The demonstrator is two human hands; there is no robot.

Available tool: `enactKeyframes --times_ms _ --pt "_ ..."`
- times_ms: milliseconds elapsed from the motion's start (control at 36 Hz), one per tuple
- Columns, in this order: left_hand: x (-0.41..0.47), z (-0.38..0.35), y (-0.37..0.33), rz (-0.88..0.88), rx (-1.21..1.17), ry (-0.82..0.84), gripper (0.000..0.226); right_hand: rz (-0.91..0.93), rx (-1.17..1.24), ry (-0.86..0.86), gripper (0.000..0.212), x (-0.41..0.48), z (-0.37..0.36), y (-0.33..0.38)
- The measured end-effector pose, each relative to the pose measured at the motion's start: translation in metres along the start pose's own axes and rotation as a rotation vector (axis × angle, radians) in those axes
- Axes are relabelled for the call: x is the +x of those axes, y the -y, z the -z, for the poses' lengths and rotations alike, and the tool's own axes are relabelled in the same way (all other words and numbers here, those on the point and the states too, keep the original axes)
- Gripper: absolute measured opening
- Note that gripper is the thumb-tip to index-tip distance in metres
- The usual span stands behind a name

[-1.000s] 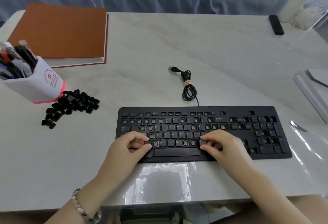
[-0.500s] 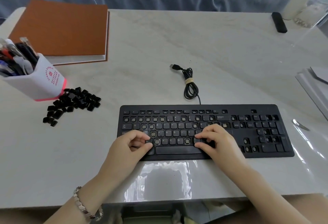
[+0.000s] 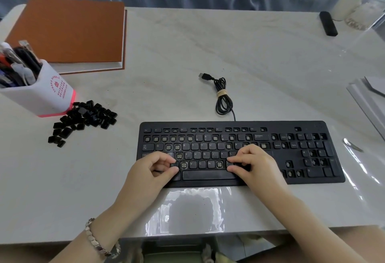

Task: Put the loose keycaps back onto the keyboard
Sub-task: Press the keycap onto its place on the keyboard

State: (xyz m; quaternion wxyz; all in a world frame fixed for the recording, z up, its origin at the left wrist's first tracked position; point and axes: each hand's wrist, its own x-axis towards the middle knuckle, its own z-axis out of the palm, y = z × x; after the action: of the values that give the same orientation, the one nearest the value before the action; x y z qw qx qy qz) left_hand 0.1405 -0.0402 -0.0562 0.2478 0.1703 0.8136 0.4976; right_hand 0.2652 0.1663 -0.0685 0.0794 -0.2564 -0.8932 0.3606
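1. Comparing with one second ago: the left hand (image 3: pixel 154 169) has held its station at the left end of the bottom letter row of the keyboard (image 3: pixel 208 152). The right hand (image 3: pixel 254 164) has shifted slightly leftward along that row. Nothing else on the tabletop (image 3: pixel 208 43) has moved.
2. One bracelet (image 3: pixel 98 239) sits on the left wrist, beyond the near edge.
3. Left hand: thumb and forefinger are closed in a pinch on one keycap (image 3: pixel 174 165), held at the bottom letter row. Whether it is seated cannot be told.
4. Right hand: the fingers are curled, with the tips down on the right part of the same row. Whether they hold a keycap cannot be told.
5. One keyboard lies parallel to the near edge, right of centre. Two bare sockets show between the hands in that row. Many more show elsewhere, and the full tally is not readable.
6. One heap of loose keycaps (image 3: pixel 83 121) lies towards the left edge, well apart from the keyboard. It is too piled to count.
7. One pen holder (image 3: pixel 41 95) stands at the left edge, touching the heap.
8. One coiled cable (image 3: pixel 223 95) lies just behind the keyboard.
9. One notebook (image 3: pixel 68 31) lies at the far left corner.
10. One black object (image 3: pixel 328 23) lies near the far right corner.
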Motion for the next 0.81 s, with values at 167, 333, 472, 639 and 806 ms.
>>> enactKeyframes --times_ms 167,333,472,639,806 --pt "0.001 0.000 0.000 0.006 -0.002 0.003 0.020 0.154 -0.083 -0.147 0.017 -0.011 -0.010 -0.007" --pt "0.000 0.001 0.001 0.001 0.007 0.005 0.021 0.356 -0.296 -0.283 0.005 -0.021 -0.013 -0.006" --pt "0.001 0.001 0.000 0.005 0.008 0.004 0.021 0.371 -0.359 -0.281 0.027 -0.027 -0.012 -0.003" --pt "0.001 0.001 -0.003 0.013 0.011 0.012 0.020 0.287 -0.351 -0.180 0.032 -0.026 -0.003 0.007" --pt "0.001 0.000 -0.002 0.019 0.019 0.013 0.020 0.221 -0.384 -0.080 0.035 -0.023 0.003 0.014"
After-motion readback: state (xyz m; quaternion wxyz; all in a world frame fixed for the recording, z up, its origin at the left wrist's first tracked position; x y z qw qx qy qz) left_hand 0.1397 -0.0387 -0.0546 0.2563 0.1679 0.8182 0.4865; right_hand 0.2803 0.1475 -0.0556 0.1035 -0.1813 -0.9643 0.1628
